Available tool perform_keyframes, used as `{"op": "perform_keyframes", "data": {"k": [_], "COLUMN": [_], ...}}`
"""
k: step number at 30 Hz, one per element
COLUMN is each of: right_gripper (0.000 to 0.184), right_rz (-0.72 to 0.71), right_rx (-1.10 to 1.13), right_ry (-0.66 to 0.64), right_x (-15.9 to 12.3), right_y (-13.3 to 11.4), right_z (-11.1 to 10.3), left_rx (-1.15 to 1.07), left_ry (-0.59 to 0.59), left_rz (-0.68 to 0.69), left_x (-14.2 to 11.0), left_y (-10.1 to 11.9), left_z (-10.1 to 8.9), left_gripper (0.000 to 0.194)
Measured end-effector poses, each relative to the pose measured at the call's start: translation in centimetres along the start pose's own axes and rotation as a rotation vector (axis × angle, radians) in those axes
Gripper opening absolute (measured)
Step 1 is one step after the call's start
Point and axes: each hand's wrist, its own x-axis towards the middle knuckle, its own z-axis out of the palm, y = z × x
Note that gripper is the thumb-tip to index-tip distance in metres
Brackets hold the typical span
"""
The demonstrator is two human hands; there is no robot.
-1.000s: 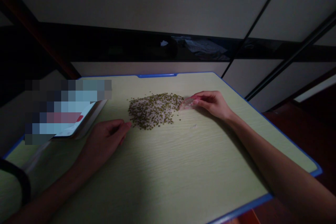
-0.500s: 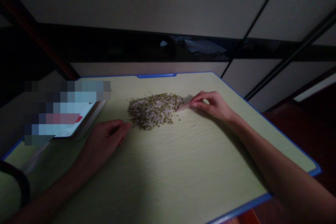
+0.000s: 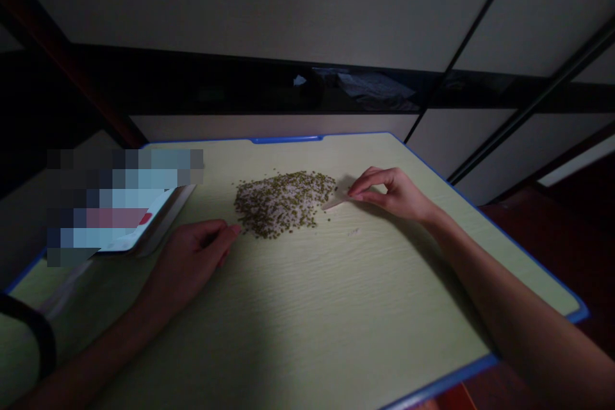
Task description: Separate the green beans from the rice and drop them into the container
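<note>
The right hand [image 3: 396, 195] pinches a thin, pale piece [image 3: 336, 202] beside the green-and-white pile [image 3: 283, 203], which lies between the hands on the worktop [image 3: 307, 307]; the left hand [image 3: 187, 256] has thumb and fingers pressed together.

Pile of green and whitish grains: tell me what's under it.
The pile rests on the pale tabletop, which shows around its edges. Whatever lies beneath its middle is covered and cannot be seen. The right hand holds a thin piece beside it.
</note>
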Motion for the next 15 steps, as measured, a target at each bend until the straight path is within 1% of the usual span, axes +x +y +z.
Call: {"op": "perform_keyframes", "data": {"k": [15], "right_gripper": [0.010], "right_rz": [-0.014], "right_rx": [0.000], "right_ry": [-0.073], "right_x": [-0.27], "right_y": [-0.16], "right_z": [-0.64], "left_rx": [-0.021], "left_ry": [-0.004], "left_rz": [-0.014], "left_x": [-0.09], "left_y": [0.21], "left_z": [0.08], "left_gripper": [0.040]}}
